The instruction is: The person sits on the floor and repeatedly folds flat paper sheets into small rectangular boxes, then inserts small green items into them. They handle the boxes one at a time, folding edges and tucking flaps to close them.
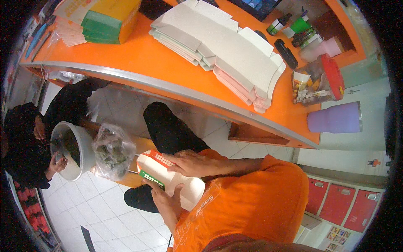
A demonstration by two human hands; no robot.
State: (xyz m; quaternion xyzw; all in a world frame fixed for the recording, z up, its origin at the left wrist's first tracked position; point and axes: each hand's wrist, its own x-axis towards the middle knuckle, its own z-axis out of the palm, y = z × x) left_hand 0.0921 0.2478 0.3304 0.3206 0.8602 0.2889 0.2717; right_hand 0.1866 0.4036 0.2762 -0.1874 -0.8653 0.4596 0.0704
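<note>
A partly folded paper carton (168,170) rests in front of my orange shirt, its plain off-white face showing. Along its sides run a red-orange flap and a green flap, both dotted white. My right hand (195,163) lies along the red-orange side, fingers pressed on it. At the green side, my left hand (167,203) grips the carton with the thumb over its face. Beyond the carton, a clear plastic bag (112,151) with dark green contents sits beside a white bucket (86,147). A person in black has a hand (56,164) at the bucket's rim.
An orange table (121,56) with a metal edge bears stacks of flat cartons (214,38). Also on it are a green-and-yellow box (107,27), a clear jar (310,82) with a red lid, and a purple tumbler (336,117). Red lockers (336,201) stand behind my side.
</note>
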